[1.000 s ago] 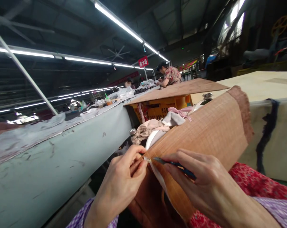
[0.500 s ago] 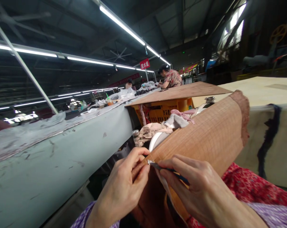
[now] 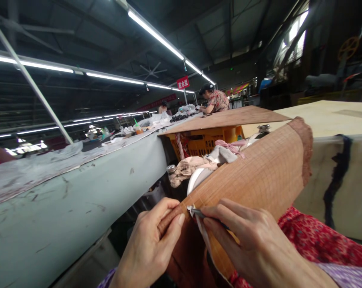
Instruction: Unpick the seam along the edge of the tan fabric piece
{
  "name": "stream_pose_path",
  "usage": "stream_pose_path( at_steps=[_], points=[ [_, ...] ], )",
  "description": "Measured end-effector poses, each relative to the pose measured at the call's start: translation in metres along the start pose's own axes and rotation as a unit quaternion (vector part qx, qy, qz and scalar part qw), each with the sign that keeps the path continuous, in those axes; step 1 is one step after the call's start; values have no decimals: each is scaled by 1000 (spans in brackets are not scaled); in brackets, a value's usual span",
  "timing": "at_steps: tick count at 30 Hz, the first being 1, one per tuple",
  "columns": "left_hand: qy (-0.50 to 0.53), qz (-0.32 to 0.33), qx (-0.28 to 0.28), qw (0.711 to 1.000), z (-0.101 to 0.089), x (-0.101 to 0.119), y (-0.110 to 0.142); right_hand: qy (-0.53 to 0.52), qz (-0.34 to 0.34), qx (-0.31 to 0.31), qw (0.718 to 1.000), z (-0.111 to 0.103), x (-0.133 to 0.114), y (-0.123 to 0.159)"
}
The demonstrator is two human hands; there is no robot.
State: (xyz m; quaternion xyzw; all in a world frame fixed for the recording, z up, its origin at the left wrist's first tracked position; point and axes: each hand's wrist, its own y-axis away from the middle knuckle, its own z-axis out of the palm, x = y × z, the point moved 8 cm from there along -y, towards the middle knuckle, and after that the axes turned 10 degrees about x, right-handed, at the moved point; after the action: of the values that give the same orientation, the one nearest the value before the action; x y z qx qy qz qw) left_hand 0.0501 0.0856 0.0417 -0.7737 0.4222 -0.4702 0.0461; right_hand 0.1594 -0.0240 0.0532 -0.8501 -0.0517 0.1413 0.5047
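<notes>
One brown grained sheet (image 3: 259, 168) (over red patterned cloth (image 3: 307, 236)) is pinched at its edge by left hand (image 3: 152, 240) fingers; one slim tool (image 3: 199, 213), tip at one white scrap (image 3: 190, 208), is held in right hand (image 3: 249, 234) fingers.

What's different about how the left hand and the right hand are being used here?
The left hand pinches the edge of the brown sheet directly, while the right hand holds a slim tool. In this view, the left hand is nearer the pale blue-green table side; the right hand is nearer the red patterned cloth. Both are bare, with fingertips close to the same edge.
</notes>
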Motion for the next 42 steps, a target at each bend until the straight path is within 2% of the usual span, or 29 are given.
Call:
stream_pose_path(
  at_steps=[2,7,13,17,20,22,24,25,26,27,28,30,31,33,35,37,38,39,40,41,42],
  points=[
    [-20,22,19,999,0,3,2,29,-20,-12,999,-2,-3,0],
    [-101,122,108,981,-4,17,7,103,-90,-29,990,-6,-20,-7],
    [-137,185,156,961,-9,29,9,118,-92,-24,989,0,-30,-9],
    [-174,232,189,938,-16,40,11,97,-31,-1,995,9,-22,-9],
    [-193,262,201,924,-15,45,14,-4,84,5,996,14,-1,-12],
    [-205,278,207,915,-14,47,16,-145,183,-42,971,24,14,-12],
    [-209,282,207,913,-13,48,17,-216,228,-81,946,30,19,-10],
    [-206,281,205,915,-12,47,17,-194,208,-76,956,27,17,-11],
    [-200,279,204,917,-12,47,16,-137,157,-55,976,20,11,-13],
    [-194,273,200,921,-12,46,16,-60,85,-26,994,13,1,-15],
    [-188,268,197,924,-11,46,15,19,4,1,1000,7,-13,-14],
    [-185,261,197,927,-11,45,14,128,-123,31,984,3,-38,-9],
    [-189,260,198,926,-11,45,14,157,-155,36,975,3,-45,-7],
    [-197,261,203,923,-11,45,14,176,-170,29,969,4,-49,-7],
    [-204,272,209,917,-10,45,15,149,-120,-7,982,8,-38,-12],
    [-211,290,217,908,-9,47,17,51,10,-45,998,12,-13,-18],
    [-216,298,221,903,-9,48,18,-30,97,-65,993,17,1,-18],
    [-221,306,224,898,-8,50,19,-125,183,-84,972,23,14,-16],
    [-226,314,226,894,-8,51,20,-218,257,-101,936,30,23,-12],
    [-229,323,228,889,-7,52,21,-294,311,-116,896,37,27,-7],
    [-231,336,231,883,-7,54,23,-337,338,-121,870,42,29,-3]
  ],
)
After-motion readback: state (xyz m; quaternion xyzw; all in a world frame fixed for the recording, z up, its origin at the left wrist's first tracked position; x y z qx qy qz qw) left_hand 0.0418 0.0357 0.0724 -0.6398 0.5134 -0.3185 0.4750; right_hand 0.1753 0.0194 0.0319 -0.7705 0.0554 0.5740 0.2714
